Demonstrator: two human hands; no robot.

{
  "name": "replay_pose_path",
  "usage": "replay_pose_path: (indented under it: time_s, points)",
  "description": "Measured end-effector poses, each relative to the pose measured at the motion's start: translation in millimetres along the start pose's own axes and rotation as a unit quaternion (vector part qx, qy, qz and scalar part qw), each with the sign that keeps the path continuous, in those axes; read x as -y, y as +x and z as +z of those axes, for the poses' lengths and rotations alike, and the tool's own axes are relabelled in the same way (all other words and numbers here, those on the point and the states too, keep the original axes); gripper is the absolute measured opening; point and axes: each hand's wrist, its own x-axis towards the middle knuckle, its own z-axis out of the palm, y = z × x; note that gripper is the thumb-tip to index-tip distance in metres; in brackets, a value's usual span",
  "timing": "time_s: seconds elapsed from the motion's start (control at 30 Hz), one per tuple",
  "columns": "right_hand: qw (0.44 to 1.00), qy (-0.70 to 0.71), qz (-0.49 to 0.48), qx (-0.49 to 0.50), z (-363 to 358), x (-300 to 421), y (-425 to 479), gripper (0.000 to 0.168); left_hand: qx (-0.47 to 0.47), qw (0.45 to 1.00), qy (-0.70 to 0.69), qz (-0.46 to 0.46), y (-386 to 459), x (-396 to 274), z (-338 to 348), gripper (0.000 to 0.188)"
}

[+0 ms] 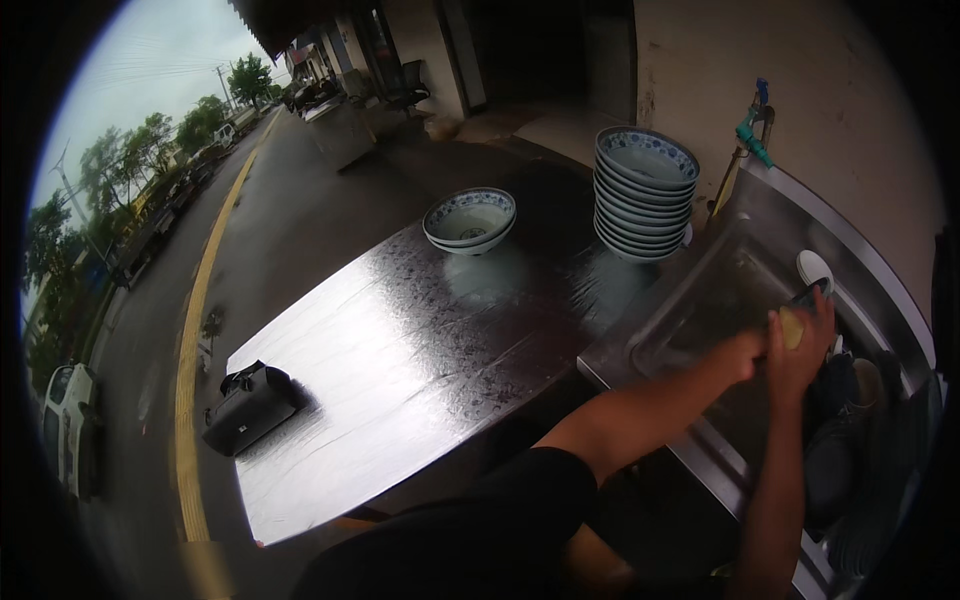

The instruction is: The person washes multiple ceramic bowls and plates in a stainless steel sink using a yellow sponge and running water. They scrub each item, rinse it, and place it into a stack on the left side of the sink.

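Over a stainless steel sink (694,300), my right hand (806,360) has its fingers around a yellow sponge (790,328). A dark, smooth-edged item (814,291) shows just past the fingertips; its kind is unclear. My left hand (748,354) is brought up against the right one, blurred and with its fingers mostly out of sight, so what it grips cannot be told. Small white dishes (814,268) lie beyond the hands along the sink's far side. Dark cookware or dishes (832,457) fill the shadowy area right of my right forearm.
A wet, shiny metal-topped table (352,360) adjoins the sink. On it are a tall stack of blue-patterned bowls (645,199), two nested bowls (471,221) and a black case (251,409). A teal-handled tap (752,135) rises behind the sink. Beyond runs a road (161,330).
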Motion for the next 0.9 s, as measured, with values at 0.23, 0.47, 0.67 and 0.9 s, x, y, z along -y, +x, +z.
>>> replay_pose_path:
  time_s: [0.23,0.47,0.67,0.9]
  points:
    - [0.762,0.449,0.463,-0.059,-19.9,-61.0,27.5,0.037,-0.140,0.971,0.146,-0.128,-22.2,-27.0,20.5,0.035]
    - [0.532,0.620,0.577,-0.015,-42.0,-83.0,29.1,0.035,-0.031,0.961,0.157,-0.226,-60.0,-65.8,42.8,0.024]
    - [0.556,0.549,0.611,-0.131,-30.6,-98.3,10.0,0.030,0.001,0.991,0.094,-0.098,-78.0,-61.5,97.4,0.056]
    - [0.726,0.371,0.568,-0.113,2.1,-87.1,-7.2,0.025,0.010,0.998,0.053,0.044,-76.8,-70.2,87.5,0.057]
